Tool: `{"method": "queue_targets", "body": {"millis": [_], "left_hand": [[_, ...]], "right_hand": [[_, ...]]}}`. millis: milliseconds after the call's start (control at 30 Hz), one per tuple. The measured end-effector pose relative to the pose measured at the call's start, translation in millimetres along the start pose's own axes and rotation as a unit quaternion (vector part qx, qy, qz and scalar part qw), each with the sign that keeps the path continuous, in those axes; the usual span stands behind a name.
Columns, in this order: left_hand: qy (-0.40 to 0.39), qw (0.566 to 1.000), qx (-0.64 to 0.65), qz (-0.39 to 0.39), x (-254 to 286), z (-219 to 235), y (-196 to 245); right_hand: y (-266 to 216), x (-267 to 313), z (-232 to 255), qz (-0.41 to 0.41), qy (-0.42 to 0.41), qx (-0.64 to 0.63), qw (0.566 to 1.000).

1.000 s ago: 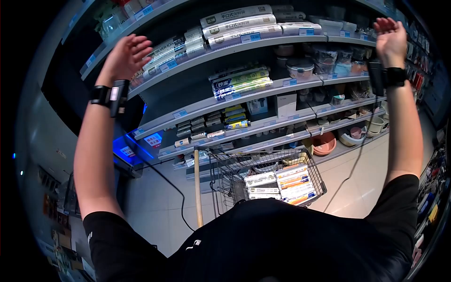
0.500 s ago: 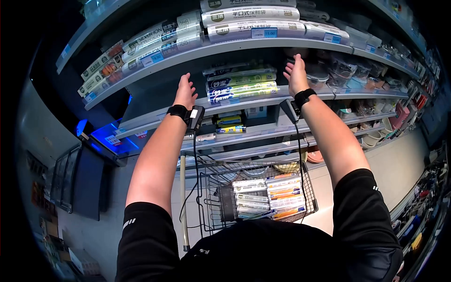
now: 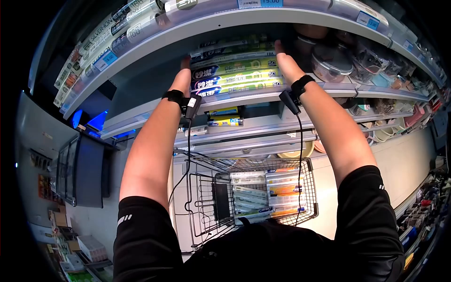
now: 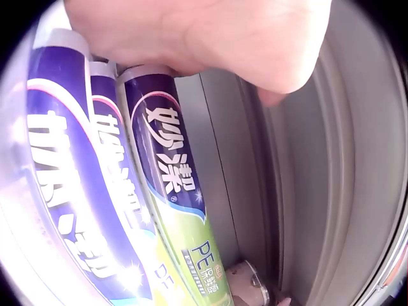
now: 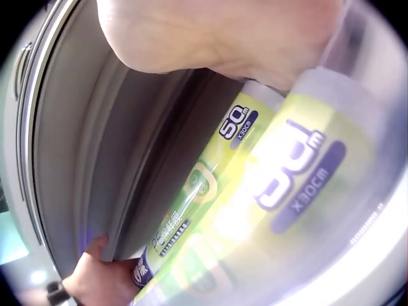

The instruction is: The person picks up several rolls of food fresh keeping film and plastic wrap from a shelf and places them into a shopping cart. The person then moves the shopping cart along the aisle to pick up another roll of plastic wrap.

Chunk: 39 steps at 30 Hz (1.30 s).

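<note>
A stack of green and purple PE cling film rolls (image 3: 235, 74) lies lengthwise on the middle shelf. My left hand (image 3: 183, 77) is at their left ends, fingers stretched into the shelf. At the right ends is my right hand (image 3: 289, 66), fingers pointing inward too, so the stack lies between the two palms. In the left wrist view, the palm (image 4: 210, 38) rests against the purple ends of several rolls (image 4: 169, 140). The right wrist view has the palm (image 5: 217, 32) against the ends marked 50 m on the rolls (image 5: 236, 127). The fingertips are hidden there.
Below stands a wire shopping cart (image 3: 310, 188) holding wrapped rolls (image 3: 284, 190). Overhead runs the upper shelf edge (image 3: 211, 29), with bag rolls (image 3: 131, 35) above it. Lidded plastic containers (image 3: 331, 63) sit right of my right hand. Cables (image 3: 301, 155) hang from both wrists.
Both hands have come down and inward from wide apart, reaching into the middle shelf and meeting the two ends of the cling film rolls. The view has moved closer to the shelf.
</note>
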<state>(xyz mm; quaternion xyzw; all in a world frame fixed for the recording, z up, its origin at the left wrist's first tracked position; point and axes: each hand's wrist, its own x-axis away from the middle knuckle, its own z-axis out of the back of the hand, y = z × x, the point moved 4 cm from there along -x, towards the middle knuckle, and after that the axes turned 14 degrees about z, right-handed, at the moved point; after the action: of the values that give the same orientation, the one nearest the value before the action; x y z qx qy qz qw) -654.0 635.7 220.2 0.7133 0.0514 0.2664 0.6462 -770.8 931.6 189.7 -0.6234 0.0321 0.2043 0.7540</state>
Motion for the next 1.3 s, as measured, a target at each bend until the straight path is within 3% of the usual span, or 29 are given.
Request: {"method": "queue_targets", "body": {"millis": [67, 133, 167, 233, 300, 400, 433, 533, 633, 700, 733, 767, 800, 900, 1000, 1033, 1067, 1133, 1167, 1200, 1233, 1267, 1300], "left_hand": [[-0.002, 1.0, -0.006, -0.012, 6, 1, 3], [-0.009, 1.0, -0.015, -0.025, 16, 3, 7], [-0.011, 0.999, -0.021, -0.033, 21, 4, 8], [-0.011, 0.999, -0.023, -0.042, 34, 8, 7], [0.095, 0.978, -0.093, -0.164, 52, 20, 6], [0.105, 0.962, -0.063, -0.244, 105, 31, -19], [0.104, 0.96, -0.072, -0.25, 118, 36, -38], [0.124, 0.961, -0.075, -0.237, 144, 58, -101], [0.126, 0.974, -0.092, -0.164, 160, 77, -184], [0.133, 0.974, -0.152, -0.105, 165, 86, -246], [0.089, 0.988, -0.107, -0.064, 181, 84, -267], [0.122, 0.983, -0.132, -0.034, 175, 89, -305], [0.098, 0.988, -0.118, 0.029, 185, 87, -326], [0.007, 0.975, -0.118, 0.19, 195, 87, -409], [0.035, 0.924, -0.185, 0.332, 189, 103, -524], [0.033, 0.898, -0.188, 0.397, 200, 103, -536], [0.033, 0.893, -0.186, 0.408, 204, 102, -543], [-0.059, 0.823, -0.293, 0.483, 212, 99, -560], [-0.061, 0.819, -0.29, 0.492, 210, 103, -590], [-0.053, 0.819, -0.237, 0.521, 210, 111, -638], [-0.043, 0.816, -0.182, 0.546, 212, 107, -651], [-0.057, 0.835, -0.215, 0.503, 212, 107, -660], [-0.058, 0.831, -0.214, 0.51, 211, 106, -671]], "right_hand": [[-4, 3, 1, 0.016, -0.009, 0.032, 0.999], [-3, 5, 2, -0.03, -0.086, -0.028, 0.995], [-2, 9, 2, -0.03, -0.086, -0.026, 0.995], [-12, 17, 4, 0.077, 0.008, -0.075, 0.994], [-54, 62, 5, 0.131, 0.097, -0.052, 0.985], [-55, 106, 2, 0.154, 0.132, -0.015, 0.979], [-52, 124, 2, 0.209, 0.142, 0.014, 0.967], [-33, 192, -9, 0.19, 0.153, -0.02, 0.97], [10, 257, -10, 0.105, 0.176, 0.08, 0.976], [59, 298, -23, 0.012, 0.154, 0.034, 0.987], [90, 320, -28, -0.046, 0.142, 0.023, 0.989], [121, 340, -33, -0.101, 0.13, 0.012, 0.986], [149, 360, -40, -0.142, 0.115, -0.016, 0.983], [221, 424, -59, -0.287, 0.082, -0.04, 0.954], [263, 468, -64, -0.438, 0.02, -0.012, 0.899], [274, 478, -64, -0.451, -0.037, -0.004, 0.892], [286, 486, -64, -0.467, -0.075, 0.006, 0.881], [304, 502, -66, -0.474, -0.123, -0.012, 0.872], [329, 514, -64, -0.503, -0.176, 0.0, 0.846], [332, 518, -66, -0.507, -0.18, 0.025, 0.842], [339, 522, -66, -0.511, -0.184, 0.05, 0.838], [355, 526, -68, -0.481, -0.253, 0.097, 0.834], [365, 530, -68, -0.487, -0.256, 0.097, 0.829]]}}
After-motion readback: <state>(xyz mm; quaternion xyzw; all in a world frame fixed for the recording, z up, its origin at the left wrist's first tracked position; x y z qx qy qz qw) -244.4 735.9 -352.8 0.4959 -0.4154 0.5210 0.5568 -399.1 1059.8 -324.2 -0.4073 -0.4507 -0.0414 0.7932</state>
